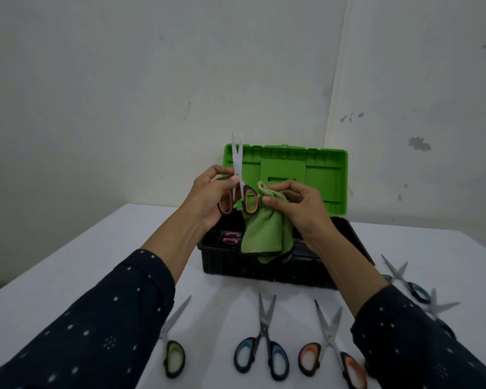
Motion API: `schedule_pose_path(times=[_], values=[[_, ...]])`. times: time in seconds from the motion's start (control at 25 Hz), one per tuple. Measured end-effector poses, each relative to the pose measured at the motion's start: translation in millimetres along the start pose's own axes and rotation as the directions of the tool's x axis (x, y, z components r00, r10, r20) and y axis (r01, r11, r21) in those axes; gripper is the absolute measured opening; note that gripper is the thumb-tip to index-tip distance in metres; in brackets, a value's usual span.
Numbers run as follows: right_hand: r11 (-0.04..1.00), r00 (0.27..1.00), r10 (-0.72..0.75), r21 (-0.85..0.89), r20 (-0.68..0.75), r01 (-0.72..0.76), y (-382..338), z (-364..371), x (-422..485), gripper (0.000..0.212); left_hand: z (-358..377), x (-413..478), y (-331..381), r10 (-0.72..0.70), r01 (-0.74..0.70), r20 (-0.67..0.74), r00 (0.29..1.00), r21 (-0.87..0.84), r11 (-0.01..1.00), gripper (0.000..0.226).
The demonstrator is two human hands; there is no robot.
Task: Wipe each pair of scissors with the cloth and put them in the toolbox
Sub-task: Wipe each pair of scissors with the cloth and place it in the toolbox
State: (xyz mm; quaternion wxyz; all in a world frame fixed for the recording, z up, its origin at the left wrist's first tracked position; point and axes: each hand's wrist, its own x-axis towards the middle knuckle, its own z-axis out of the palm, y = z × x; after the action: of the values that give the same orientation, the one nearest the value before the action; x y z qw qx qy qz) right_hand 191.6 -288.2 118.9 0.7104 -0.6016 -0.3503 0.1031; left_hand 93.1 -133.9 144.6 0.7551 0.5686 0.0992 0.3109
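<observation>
Orange scissors (237, 161) pinched by left fingers (230, 179), cloth (261, 231) in right fingers (275, 203)

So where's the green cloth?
In the head view's middle, the green cloth hangs from the right hand over the open toolbox, beside the orange-handled scissors.

Table (418, 242): I see a white top across the lower frame.
Wall (124, 80): pale, upper frame.
Scuff marks (419, 143): dark, right side.
</observation>
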Motion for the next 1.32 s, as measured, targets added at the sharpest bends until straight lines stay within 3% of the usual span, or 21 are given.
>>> schedule_pose_path(times=[0.2,0.36,0.44,0.56,0.68,0.8,0.88,1.0,1.16,1.32], values=[[0.994,0.997,-0.081,-0.073,-0.006,0.08,2.6,5.6,-1.1,0.022,5.9,-1.7,1.8,-0.028,0.036,0.086,0.996,-0.095,0.995,0.018],[0.994,0.999,-0.029,-0.104,0.019,0.031,4.9,1.9,-0.2,0.022,7.2,0.0,0.5,-0.076,0.084,0.128,0.989,-0.056,0.995,0.016],[0.964,0.999,-0.003,-0.265,0.051,0.017,4.1,-6.4,0.4,0.021,4.2,2.7,-2.5,-0.069,0.061,0.12,0.99,0.07,0.996,0.015],[0.796,0.995,-0.001,-0.602,0.101,0.061,-1.0,-21.6,2.1,0.02,-5.3,10.6,-10.0,-0.042,0.001,0.128,0.991,0.307,0.952,0.011],[0.677,0.962,0.098,-0.726,0.255,0.123,-11.2,-36.1,2.1,0.019,-19.4,24.0,-24.1,-0.045,-0.048,0.145,0.988,0.584,0.811,0.017],[0.594,0.867,0.25,-0.776,0.43,0.214,-11.9,-44.3,-3.3,0.018,-26.8,38.1,-44.0,-0.035,-0.13,0.174,0.984,0.84,0.527,0.018],[0.555,0.819,0.265,-0.776,0.508,0.301,-2.9,-45.3,-9.9,0.02,-28.5,45.7,-61.0,-0.052,-0.222,0.255,0.966,0.91,0.35,0.019],[0.478,0.789,0.173,-0.75,0.59,0.457,24.9,-43.2,-25.1,0.024,-33.7,58.8,-85.4,-0.121,-0.314,0.342,0.932,0.927,0.204,0.019],[0.24,0.689,-0.067,-0.659,0.721,0.713,72.2,-42.7,-51.1,0.025,-39.4,75.4,-106.5,-0.255,-0.405,0.411,0.875,0.911,0.077,0.021],[0.141,0.64,-0.179,-0.624,0.747,0.769,98.7,-48.3,-56.8,0.022,-41.0,87.4,-116.8,-0.334,-0.429,0.413,0.847,0.903,0.03,0.023]])
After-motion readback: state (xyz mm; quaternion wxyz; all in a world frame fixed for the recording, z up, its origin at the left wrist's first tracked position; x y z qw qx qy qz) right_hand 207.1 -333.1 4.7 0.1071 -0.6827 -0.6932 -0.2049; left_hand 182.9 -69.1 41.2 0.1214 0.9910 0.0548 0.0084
